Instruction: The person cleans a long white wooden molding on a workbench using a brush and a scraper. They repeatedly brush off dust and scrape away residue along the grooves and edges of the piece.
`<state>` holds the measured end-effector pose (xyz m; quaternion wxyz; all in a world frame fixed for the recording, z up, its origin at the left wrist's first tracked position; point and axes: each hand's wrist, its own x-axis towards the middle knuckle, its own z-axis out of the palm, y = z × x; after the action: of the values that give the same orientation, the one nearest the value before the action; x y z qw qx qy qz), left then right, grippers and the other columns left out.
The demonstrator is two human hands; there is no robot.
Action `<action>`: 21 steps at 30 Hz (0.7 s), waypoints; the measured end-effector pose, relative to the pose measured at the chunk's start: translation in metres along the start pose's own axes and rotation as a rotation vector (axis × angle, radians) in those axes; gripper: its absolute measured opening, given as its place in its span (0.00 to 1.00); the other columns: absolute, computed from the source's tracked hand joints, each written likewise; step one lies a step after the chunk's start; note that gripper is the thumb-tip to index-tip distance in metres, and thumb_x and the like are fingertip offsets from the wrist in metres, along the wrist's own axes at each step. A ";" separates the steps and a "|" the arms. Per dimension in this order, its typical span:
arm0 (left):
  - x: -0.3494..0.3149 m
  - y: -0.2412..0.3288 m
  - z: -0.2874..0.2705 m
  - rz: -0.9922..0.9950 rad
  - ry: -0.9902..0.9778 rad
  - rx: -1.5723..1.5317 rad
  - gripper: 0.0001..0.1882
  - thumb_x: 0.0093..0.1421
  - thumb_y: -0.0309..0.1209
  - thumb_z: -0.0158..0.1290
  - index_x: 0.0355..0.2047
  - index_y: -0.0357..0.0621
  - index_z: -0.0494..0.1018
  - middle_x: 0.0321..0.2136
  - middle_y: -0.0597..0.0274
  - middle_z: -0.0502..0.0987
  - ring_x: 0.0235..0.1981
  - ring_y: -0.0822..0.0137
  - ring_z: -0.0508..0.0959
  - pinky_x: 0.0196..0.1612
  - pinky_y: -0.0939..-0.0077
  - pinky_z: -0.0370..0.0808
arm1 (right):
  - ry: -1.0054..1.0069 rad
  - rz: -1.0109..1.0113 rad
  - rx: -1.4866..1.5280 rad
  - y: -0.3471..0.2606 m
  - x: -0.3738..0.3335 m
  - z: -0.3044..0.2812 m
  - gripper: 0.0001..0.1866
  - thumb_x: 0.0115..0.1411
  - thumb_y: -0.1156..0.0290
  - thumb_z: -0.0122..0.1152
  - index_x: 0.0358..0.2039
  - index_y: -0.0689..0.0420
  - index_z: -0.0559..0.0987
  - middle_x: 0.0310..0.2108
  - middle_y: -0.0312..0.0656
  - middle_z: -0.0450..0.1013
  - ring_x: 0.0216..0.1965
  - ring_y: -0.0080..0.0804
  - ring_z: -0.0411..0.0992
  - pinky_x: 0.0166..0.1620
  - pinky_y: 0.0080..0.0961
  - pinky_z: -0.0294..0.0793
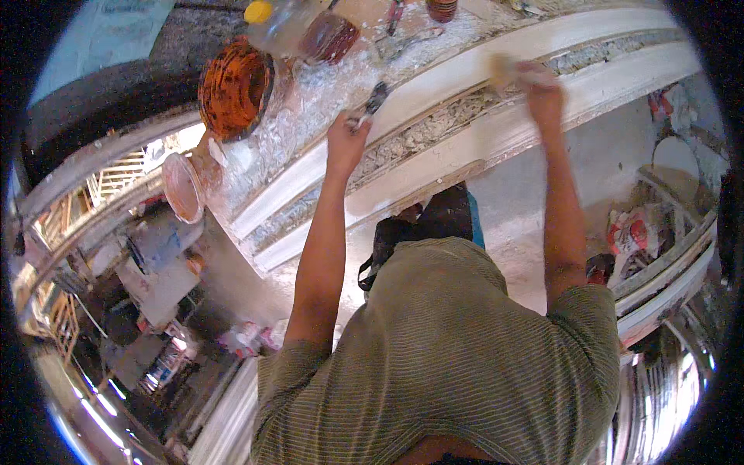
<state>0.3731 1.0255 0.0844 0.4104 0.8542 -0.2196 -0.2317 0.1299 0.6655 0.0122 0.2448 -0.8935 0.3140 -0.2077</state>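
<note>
A long white moulding (434,159) lies slantwise on the work table, with a rough grey carved band (434,128) along its middle. My left hand (349,139) is closed at the near edge of the table's powdery top, its fingers pinching a small tool with a dark, flat end (377,98). Farther right, my right hand (540,87) is over the moulding, smeared by motion. Its fingers close on a tan, pad-like piece (503,71), too blurred to name exactly, held at the carved band.
An orange-brown stained bucket (232,91) lies tipped toward me at the table's left, with a pale bowl (183,188) by the corner. Behind are a yellow-capped clear bottle (267,23) and a reddish-brown container (330,36). More mouldings (670,287) stand at the right.
</note>
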 end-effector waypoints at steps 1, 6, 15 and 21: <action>-0.002 0.014 0.000 -0.014 -0.010 0.035 0.12 0.56 0.30 0.61 0.37 0.36 0.74 0.28 0.59 0.77 0.27 0.71 0.73 0.31 0.75 0.71 | 0.140 0.145 -0.020 -0.011 0.019 -0.042 0.08 0.55 0.73 0.61 0.36 0.52 0.83 0.44 0.41 0.78 0.45 0.40 0.76 0.47 0.34 0.75; -0.037 0.020 -0.022 -0.077 -0.051 -0.025 0.13 0.56 0.32 0.62 0.37 0.38 0.74 0.26 0.62 0.75 0.25 0.73 0.70 0.29 0.76 0.69 | 0.294 -0.131 -0.144 -0.044 0.032 -0.105 0.13 0.57 0.70 0.64 0.44 0.53 0.80 0.46 0.46 0.76 0.48 0.43 0.75 0.51 0.34 0.73; -0.182 -0.091 -0.139 -0.389 0.205 -0.448 0.07 0.59 0.29 0.58 0.38 0.46 0.73 0.26 0.67 0.72 0.21 0.79 0.68 0.16 0.80 0.63 | -0.466 -0.182 0.609 -0.350 -0.197 0.099 0.11 0.61 0.68 0.55 0.41 0.58 0.80 0.42 0.49 0.76 0.47 0.48 0.73 0.54 0.39 0.70; -0.276 -0.154 -0.211 -0.369 0.341 -0.627 0.05 0.60 0.30 0.57 0.34 0.49 0.72 0.24 0.71 0.71 0.19 0.79 0.68 0.17 0.82 0.63 | -0.257 0.044 0.416 -0.248 -0.144 0.074 0.11 0.60 0.68 0.54 0.40 0.59 0.78 0.39 0.51 0.77 0.44 0.51 0.73 0.49 0.43 0.71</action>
<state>0.3035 1.3953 0.1382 0.6331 0.7389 0.0902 -0.2123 0.1795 0.9535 0.0630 0.4660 -0.8358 0.2503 -0.1472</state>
